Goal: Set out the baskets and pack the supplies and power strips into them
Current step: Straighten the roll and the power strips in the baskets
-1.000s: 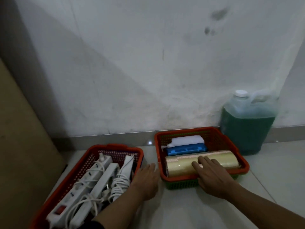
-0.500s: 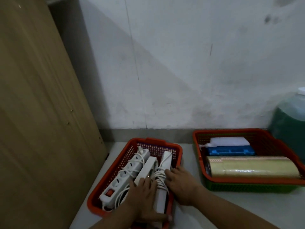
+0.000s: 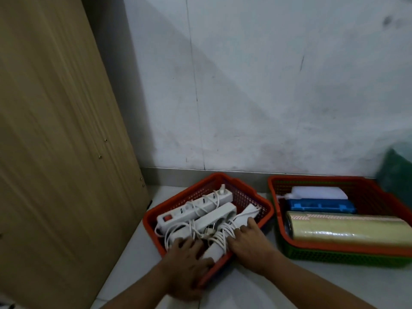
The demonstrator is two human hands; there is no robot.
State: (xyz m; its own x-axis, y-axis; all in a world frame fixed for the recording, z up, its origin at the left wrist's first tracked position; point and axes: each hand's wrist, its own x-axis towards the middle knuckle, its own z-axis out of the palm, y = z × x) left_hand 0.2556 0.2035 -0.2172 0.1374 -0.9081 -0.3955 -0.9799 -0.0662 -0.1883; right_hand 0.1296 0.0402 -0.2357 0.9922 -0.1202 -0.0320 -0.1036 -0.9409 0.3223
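Two red mesh baskets sit side by side on a pale floor against a white wall. Left basket (image 3: 256, 198), turned at an angle to the wall, holds three white power strips with their cords looped around and over them: the far strip (image 3: 194, 208) carries a red switch at its near end, the middle strip (image 3: 217, 216) lies just beside it, and the near strip (image 3: 225, 239) runs along the basket's right side with a coil of cord wrapped around its middle. Left hand (image 3: 188, 263) rests over the basket's near corner, fingers loosely curved across the rim and onto the near end of the strips; whether it actually grips anything cannot be told, as the hand is blurred. Right hand (image 3: 249, 244) lies palm down at the basket's right edge, fingers together and extended onto the near strip and its coiled cord, pressing rather than pinching. Right basket (image 3: 321, 181), standing apart from the left one and nested in a green basket (image 3: 334, 257) that shows beneath its near rim, contains a white bottle (image 3: 321, 192) lying on its side at the back, a blue box (image 3: 321, 206) in front of it, and a large roll of clear yellowish film (image 3: 347, 228) lying lengthwise nearest the viewer. A tall wooden panel (image 3: 55, 130) stands at the left, and a green jug (image 3: 399, 172), blurred, stands at the right edge by the wall.
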